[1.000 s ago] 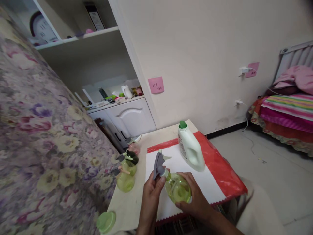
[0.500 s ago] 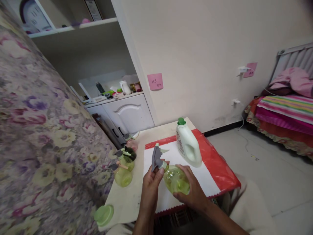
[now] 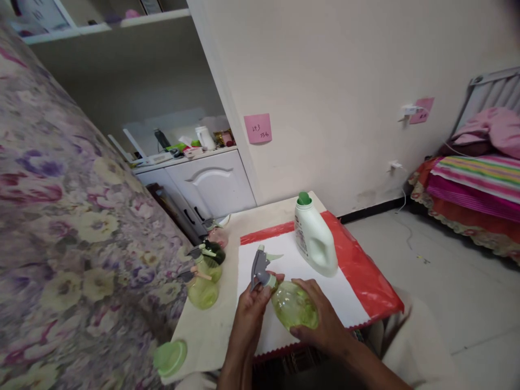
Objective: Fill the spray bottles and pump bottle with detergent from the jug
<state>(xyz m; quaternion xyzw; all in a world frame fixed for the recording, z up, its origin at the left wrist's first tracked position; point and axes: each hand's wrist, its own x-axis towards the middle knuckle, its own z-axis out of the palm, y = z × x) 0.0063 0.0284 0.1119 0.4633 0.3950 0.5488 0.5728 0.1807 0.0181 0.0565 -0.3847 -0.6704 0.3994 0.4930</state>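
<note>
A spray bottle (image 3: 293, 306) with yellow-green liquid is tilted over the white sheet, its grey trigger head (image 3: 260, 271) pointing up and left. The fingers of my left hand (image 3: 254, 309) are closed round its neck, just under the head. My right hand (image 3: 320, 314) wraps the round body from the right. Behind my hands stands a pale green jug (image 3: 314, 238) with a handle and a green piece in its mouth. Left of my hands are a yellow-green spray bottle (image 3: 203, 292), a dark one (image 3: 215, 252) and a pink one (image 3: 218, 236).
A green cap or shallow cup (image 3: 170, 357) lies at the table's near left corner. The table (image 3: 203, 338) carries a red cover (image 3: 365, 281) and a white sheet (image 3: 252, 260). A floral curtain (image 3: 81, 244) hangs on the left; a white cabinet (image 3: 211, 181) stands behind.
The view has shifted slightly. Both hands keep hold of the spray bottle, which has turned a little with its head. The jug and the other bottles stay in place.
</note>
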